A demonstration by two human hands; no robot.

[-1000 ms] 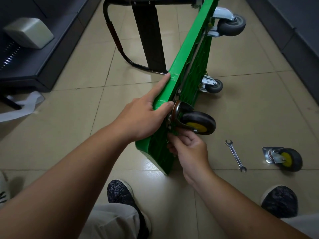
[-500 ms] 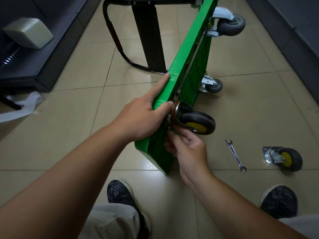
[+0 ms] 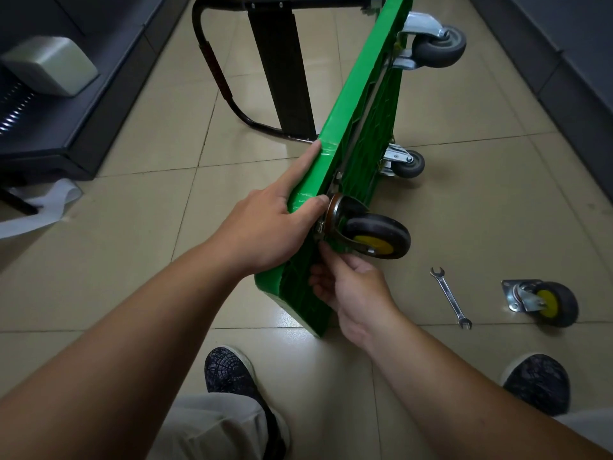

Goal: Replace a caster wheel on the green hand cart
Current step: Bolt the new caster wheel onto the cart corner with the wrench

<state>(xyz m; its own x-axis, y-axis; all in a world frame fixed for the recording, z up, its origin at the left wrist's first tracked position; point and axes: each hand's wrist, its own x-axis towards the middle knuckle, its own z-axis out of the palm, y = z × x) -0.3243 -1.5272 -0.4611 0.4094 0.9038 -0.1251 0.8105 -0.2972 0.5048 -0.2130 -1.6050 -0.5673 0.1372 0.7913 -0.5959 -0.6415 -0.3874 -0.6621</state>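
Observation:
The green hand cart (image 3: 356, 104) stands on its side edge on the tiled floor, wheels pointing right. My left hand (image 3: 268, 227) grips the cart's upper edge, index finger stretched along it, thumb beside the caster's mounting plate. A black caster with a yellow hub (image 3: 373, 235) sits against the cart's underside near the close corner. Just below that caster, my right hand (image 3: 348, 287) has its fingertips pinched at the plate; what they pinch is hidden. A second yellow-hub caster (image 3: 544, 302) lies loose on the floor at the right, with a silver wrench (image 3: 450, 297) beside it.
Two grey casters (image 3: 438, 48) (image 3: 406, 164) stay on the cart's far side. The black folded handle (image 3: 215, 68) lies on the floor behind. Dark cabinets line the left (image 3: 49, 134) and right (image 3: 577, 61). My shoes (image 3: 229, 370) (image 3: 537, 383) are near the bottom.
My right hand has turned slightly at the caster's plate, fingers shifting under the wheel. The left hand and cart stay still.

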